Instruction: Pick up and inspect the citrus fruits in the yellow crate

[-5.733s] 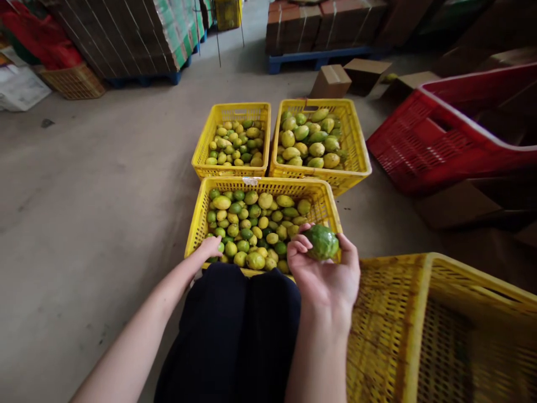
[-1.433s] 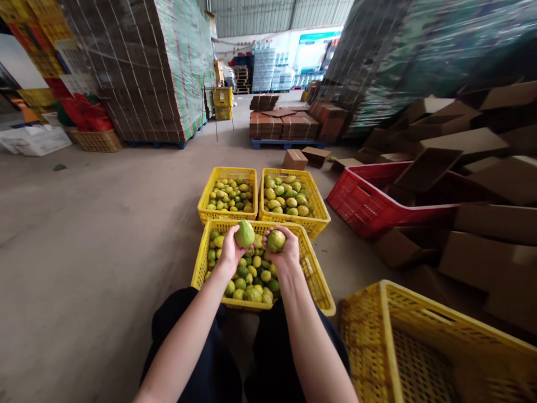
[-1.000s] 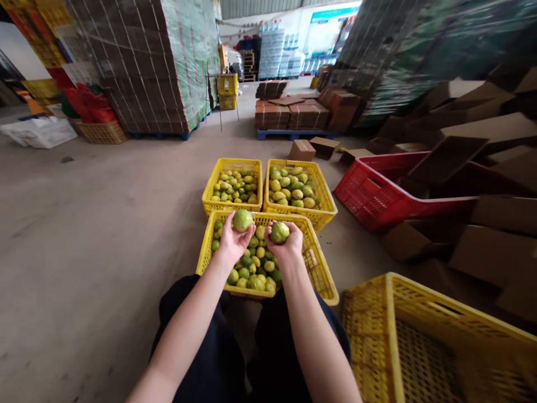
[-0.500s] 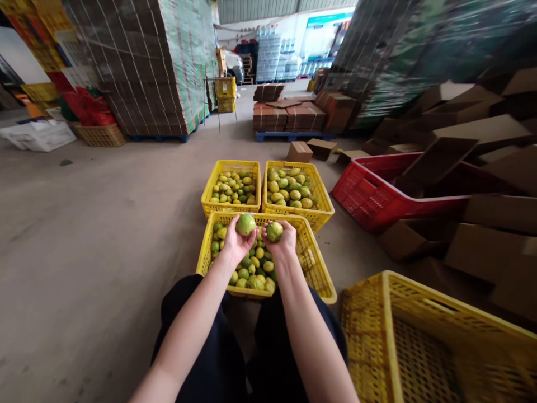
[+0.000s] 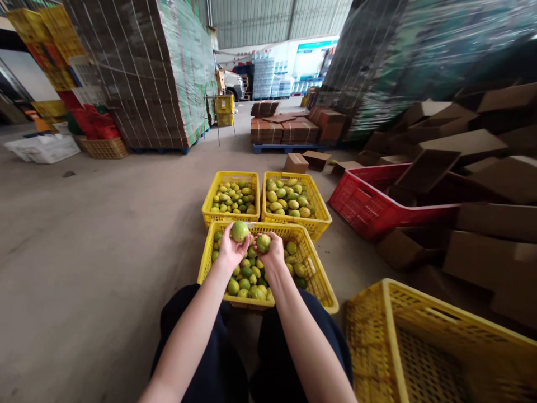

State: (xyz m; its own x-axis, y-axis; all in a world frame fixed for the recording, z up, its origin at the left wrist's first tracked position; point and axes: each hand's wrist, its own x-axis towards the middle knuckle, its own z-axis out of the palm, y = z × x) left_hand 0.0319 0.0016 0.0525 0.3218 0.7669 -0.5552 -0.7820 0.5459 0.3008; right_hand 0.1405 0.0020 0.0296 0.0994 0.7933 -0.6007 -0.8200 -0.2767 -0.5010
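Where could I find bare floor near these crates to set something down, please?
Wide bare floor lies left of the fruit crates, up to the tall wrapped stack; a narrow strip separates the front crate from the red crate. The right is crowded: cardboard boxes lie beside the red crate.

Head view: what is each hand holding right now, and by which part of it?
The left hand holds a green fruit by its left side and underside; the right hand holds a smaller fruit around its sides. Contacts behind both are hidden.
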